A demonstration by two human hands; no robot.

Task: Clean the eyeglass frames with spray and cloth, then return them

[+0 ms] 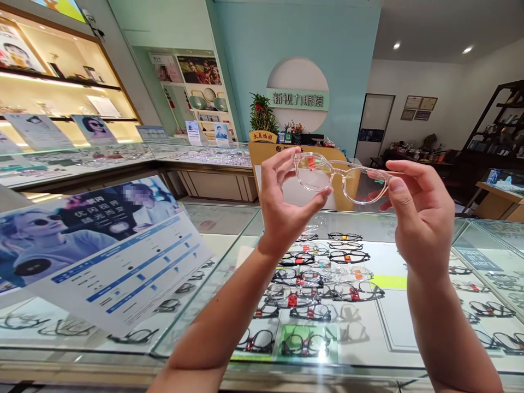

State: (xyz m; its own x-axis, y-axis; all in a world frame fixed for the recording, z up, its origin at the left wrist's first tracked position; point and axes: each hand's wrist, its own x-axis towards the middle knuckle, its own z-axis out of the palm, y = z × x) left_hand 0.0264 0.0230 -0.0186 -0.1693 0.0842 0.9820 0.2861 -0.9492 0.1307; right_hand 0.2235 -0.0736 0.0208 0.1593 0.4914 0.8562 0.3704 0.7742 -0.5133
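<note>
Transparent eyeglasses [338,172] with rounded lenses and a thin, glossy frame are held up right of centre, above a glass-topped bench [360,357] displaying dark-rimmed spectacles [310,311]. Both forearms angle up from the bottom edge; left hand [282,210] and right hand [423,210] each pinch one end, fingers closed on the frame.
</note>
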